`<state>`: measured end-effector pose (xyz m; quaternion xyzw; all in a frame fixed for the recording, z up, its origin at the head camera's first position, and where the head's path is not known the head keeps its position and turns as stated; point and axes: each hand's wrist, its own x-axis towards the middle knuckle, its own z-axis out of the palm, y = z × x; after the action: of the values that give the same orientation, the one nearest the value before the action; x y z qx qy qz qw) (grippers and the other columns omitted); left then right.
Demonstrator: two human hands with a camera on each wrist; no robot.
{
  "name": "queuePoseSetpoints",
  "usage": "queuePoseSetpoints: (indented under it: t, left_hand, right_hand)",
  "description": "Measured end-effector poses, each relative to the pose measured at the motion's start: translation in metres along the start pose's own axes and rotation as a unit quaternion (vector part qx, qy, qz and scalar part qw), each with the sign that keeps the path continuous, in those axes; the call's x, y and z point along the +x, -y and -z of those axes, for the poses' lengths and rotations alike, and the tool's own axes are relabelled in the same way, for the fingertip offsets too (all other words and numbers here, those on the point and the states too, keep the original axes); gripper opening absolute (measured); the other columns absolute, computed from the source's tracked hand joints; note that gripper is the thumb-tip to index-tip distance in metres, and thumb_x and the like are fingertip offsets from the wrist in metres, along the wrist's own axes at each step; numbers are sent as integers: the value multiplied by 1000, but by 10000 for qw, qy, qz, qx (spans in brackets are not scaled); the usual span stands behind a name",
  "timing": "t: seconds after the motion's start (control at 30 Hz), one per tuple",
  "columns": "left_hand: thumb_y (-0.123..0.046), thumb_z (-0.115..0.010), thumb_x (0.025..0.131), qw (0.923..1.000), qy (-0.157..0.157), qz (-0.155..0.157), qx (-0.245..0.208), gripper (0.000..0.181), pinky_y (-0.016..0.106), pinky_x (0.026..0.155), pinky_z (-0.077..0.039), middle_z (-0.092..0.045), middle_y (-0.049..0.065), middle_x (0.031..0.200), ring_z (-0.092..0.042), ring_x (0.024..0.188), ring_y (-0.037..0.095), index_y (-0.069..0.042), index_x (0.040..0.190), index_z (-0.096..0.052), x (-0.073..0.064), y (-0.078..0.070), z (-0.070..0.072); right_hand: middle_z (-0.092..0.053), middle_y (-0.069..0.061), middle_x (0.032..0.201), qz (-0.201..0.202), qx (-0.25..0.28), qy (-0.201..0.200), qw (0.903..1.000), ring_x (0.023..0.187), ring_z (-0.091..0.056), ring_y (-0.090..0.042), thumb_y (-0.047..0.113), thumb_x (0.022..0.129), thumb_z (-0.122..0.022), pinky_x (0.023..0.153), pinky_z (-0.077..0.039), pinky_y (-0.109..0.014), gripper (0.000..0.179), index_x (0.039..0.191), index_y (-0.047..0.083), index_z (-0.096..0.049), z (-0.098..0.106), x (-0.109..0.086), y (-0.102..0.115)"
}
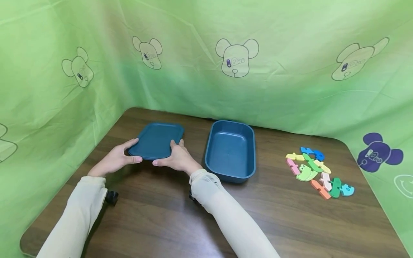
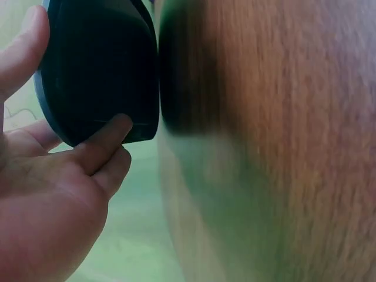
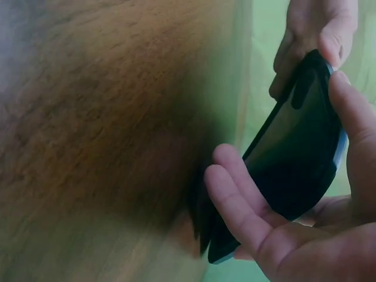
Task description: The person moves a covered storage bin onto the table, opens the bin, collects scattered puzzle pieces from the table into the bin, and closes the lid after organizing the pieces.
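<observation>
A flat, dark blue lid (image 1: 158, 141) with rounded corners is gripped from two sides near the table's back left. My left hand (image 1: 113, 157) holds its left side, thumb at the near edge; in the left wrist view some fingers (image 2: 106, 141) of this hand reach under the lid (image 2: 100, 70). On the near right corner my right hand (image 1: 179, 156) grips it, and in the right wrist view two fingers (image 3: 235, 200) extend beneath. The lid's near side is tilted up off the wood. Just right of my right hand stands a blue rectangular box (image 1: 229, 154), open at the top with nothing inside.
Several colourful foam-like puzzle pieces (image 1: 312, 165) lie in a loose cluster at the right, a green crocodile-shaped piece (image 1: 306, 173) among them. The brown wooden table (image 1: 155, 218) has rounded corners. A green printed cloth (image 1: 193, 86) hangs closely around its back and sides.
</observation>
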<state>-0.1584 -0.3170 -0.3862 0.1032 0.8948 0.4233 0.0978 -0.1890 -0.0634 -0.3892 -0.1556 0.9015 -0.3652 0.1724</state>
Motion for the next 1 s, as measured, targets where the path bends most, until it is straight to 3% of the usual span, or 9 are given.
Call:
queuePoseSetpoints:
  t: [0.3, 0.53, 0.73, 1.0]
  left_hand:
    - [-27, -74, 95, 9996, -71, 108, 259, 86, 58, 108, -30, -24, 33, 158, -28, 142, 47, 6, 156, -25, 6, 12, 6]
    - [-27, -76, 93, 9962, -63, 114, 858, 88, 62, 112, -23, -25, 35, 157, -23, 143, 51, 6, 157, -25, 14, 21, 2]
    - [-25, -75, 93, 9899, -57, 333, 1374, 89, 65, 110, -23, -26, 36, 155, -23, 139, 55, 7, 157, -22, 16, 22, -3]
    - [-41, -81, 86, 9815, 316, 769, 1727, 112, 68, 108, -26, -22, 36, 157, -22, 138, 57, 7, 159, -9, 20, 18, -10]
  right_hand:
    - [-7, -32, 163, -259, -499, -242, 9981, 135, -44, -44, 52, 80, -83, 105, -43, -46, 111, 159, 0, -25, -14, 11, 14]
    - [-5, -29, 164, -732, -982, -25, 9925, 131, -50, -40, 55, 83, -80, 103, -45, -44, 111, 160, 2, -20, -21, 15, 19]
    - [-6, -31, 163, -624, -1025, 256, 9924, 134, -46, -41, 52, 86, -78, 106, -42, -45, 107, 160, 1, -20, -24, 17, 16]
    - [-6, -33, 162, -536, -927, 348, 9936, 129, -51, -43, 46, 89, -76, 102, -45, -45, 98, 159, 1, -24, -25, 19, 11]
